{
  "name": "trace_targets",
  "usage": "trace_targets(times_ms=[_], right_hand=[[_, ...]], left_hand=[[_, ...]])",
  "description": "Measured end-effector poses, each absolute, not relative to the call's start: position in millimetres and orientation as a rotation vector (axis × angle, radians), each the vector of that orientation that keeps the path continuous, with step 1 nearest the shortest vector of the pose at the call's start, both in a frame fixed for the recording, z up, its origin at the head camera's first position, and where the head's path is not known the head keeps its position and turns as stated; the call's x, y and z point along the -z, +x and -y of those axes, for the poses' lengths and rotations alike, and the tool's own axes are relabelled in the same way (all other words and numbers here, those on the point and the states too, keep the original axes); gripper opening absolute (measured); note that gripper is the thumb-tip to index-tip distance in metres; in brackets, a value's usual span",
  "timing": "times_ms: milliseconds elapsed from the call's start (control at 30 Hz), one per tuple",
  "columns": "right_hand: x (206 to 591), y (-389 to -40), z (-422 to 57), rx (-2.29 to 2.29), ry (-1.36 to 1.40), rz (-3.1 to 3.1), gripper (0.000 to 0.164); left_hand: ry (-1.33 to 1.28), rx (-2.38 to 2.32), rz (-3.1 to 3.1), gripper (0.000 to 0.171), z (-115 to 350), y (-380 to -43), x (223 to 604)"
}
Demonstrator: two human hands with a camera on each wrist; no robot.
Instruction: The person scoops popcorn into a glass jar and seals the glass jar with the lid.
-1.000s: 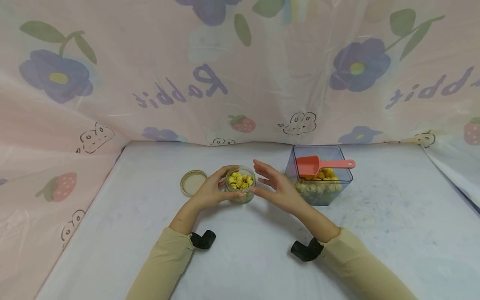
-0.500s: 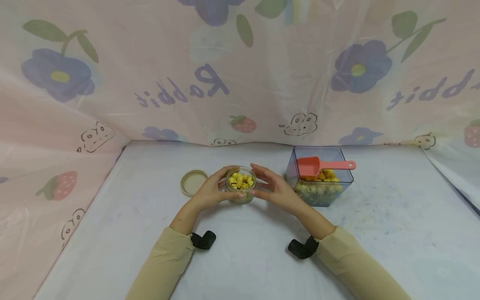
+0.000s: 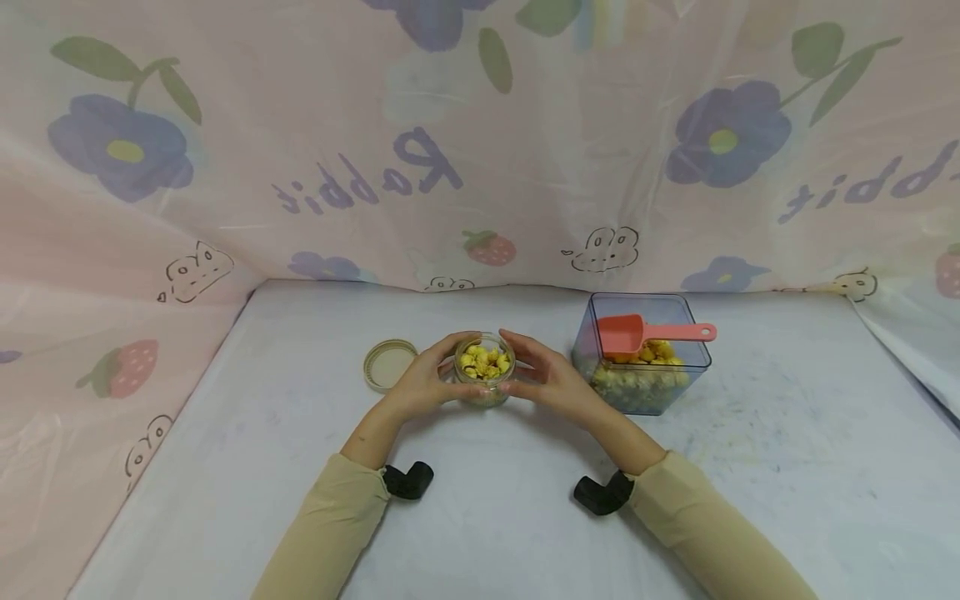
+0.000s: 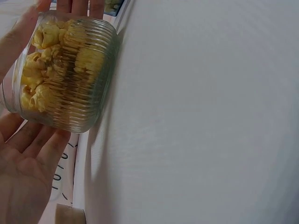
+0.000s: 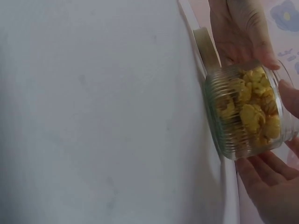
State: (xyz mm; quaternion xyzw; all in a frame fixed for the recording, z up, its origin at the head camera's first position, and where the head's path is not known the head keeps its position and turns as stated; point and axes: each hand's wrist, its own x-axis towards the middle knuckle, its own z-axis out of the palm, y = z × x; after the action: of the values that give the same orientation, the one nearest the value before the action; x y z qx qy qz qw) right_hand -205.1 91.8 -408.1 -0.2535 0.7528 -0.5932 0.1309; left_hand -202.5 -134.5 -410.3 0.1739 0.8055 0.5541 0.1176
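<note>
A ribbed glass jar point(image 3: 486, 395), filled with yellow popcorn point(image 3: 484, 362), stands upright and lidless on the white table. My left hand point(image 3: 422, 383) grips it from the left, thumb at the near side and fingers behind. From the right, my right hand point(image 3: 557, 385) holds the same jar in a mirrored way, thumb near the rim. The left wrist view shows the glass jar point(image 4: 93, 74) from the side, with popcorn up to near its neck. In the right wrist view, hands flank the jar point(image 5: 224, 116) on both sides.
A round lid point(image 3: 390, 367) lies just left of the left hand. Behind the right hand stands a clear bluish square container point(image 3: 637, 404) of popcorn, a red scoop point(image 3: 622, 335) lying across its top. A patterned curtain point(image 3: 337, 167) hangs behind the table.
My right hand has moved left, from beside the jar to its right side, and now holds it. The left hand has kept its grip, and the jar has stayed in place.
</note>
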Motion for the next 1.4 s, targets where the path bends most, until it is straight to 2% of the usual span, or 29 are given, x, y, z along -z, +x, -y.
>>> trace_targets(times_ms=[500,867,1400], right_hand=[[413,-208,-91,1.718,-0.669,-2.186,0.073],[413,-207,-91,1.723,-0.657,-2.187,0.073],[410,-205,-91,1.731,-0.644,-2.181,0.074]], left_hand=[[0.491,-1.531,-2.379,0.089,142,-203,407],[0.499,-1.569,-2.398,0.088,156,-200,401],[0.302,-1.611,-2.564,0.087,178,-199,397]])
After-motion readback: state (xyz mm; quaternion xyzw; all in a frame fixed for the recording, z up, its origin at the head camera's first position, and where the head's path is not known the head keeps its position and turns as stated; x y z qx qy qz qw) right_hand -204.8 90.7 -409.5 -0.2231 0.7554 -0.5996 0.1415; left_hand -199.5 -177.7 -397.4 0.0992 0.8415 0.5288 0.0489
